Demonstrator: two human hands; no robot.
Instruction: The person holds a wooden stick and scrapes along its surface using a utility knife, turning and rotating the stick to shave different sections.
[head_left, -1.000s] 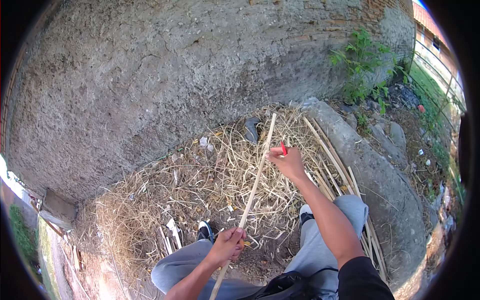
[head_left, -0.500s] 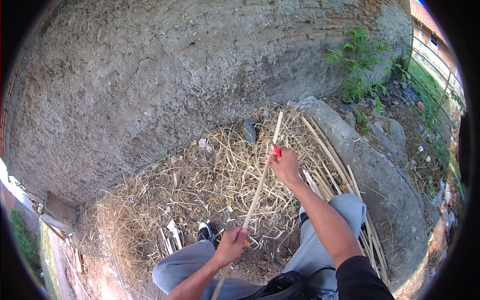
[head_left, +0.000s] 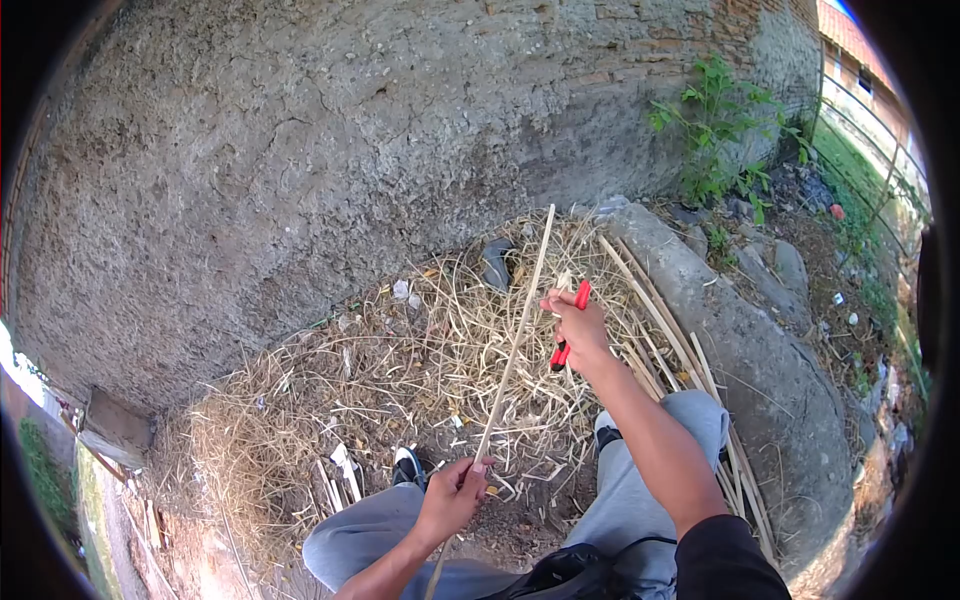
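Holding a pale stick [head_left: 503,380] between thumb and fingers, the left hand [head_left: 455,500] sits low, near the knees; the right hand [head_left: 578,328], well apart from it, is wrapped round a red tool [head_left: 583,293] just beside the stick's upper stretch, its fingertips clear of the wood. The stick's long axis slants from the lower left up toward the right, its far tip pointing at the wall and its near end running below the left hand. Beneath lies earthen ground [head_left: 530,525] strewn with curled shavings [head_left: 440,370]. More strips [head_left: 655,300] lie on the right, along a large grey stone [head_left: 785,425]. Beyond rises a rough, weathered wall [head_left: 300,200], brick showing near its top right, with a leafy plant [head_left: 715,130] at its foot. The place is outdoors and sunlit.
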